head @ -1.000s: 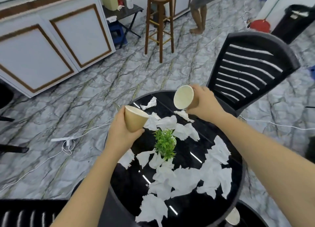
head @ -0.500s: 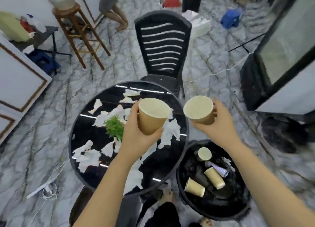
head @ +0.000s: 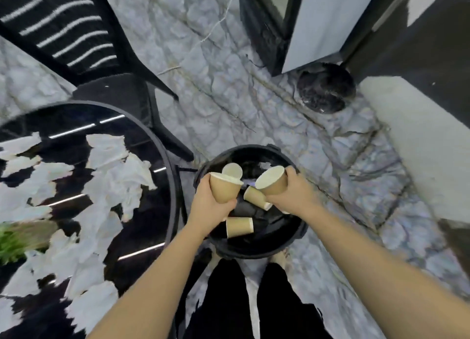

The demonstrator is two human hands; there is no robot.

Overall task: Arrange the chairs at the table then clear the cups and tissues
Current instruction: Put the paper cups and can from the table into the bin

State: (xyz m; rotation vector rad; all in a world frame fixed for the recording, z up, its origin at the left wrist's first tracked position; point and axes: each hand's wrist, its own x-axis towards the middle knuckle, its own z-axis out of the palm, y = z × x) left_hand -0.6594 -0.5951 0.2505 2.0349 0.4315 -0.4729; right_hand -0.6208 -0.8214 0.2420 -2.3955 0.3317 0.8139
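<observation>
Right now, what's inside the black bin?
Inside the black bin: a dark liner, two paper cups on their sides and one round cup mouth. The hands and their held cups cover the rest.

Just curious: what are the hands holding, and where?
Each hand holds a paper cup by its side: left hand one cup, right hand another.

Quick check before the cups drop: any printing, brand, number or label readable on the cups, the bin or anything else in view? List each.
None can be read anywhere in this view.
Cup in the left hand: plain brown wall, no print showing.
Cup in the right hand: plain brown, no print showing.
Cups lying in the bin: plain.
Bin: black, no label visible.
Tissues on the table: blank white.
</observation>
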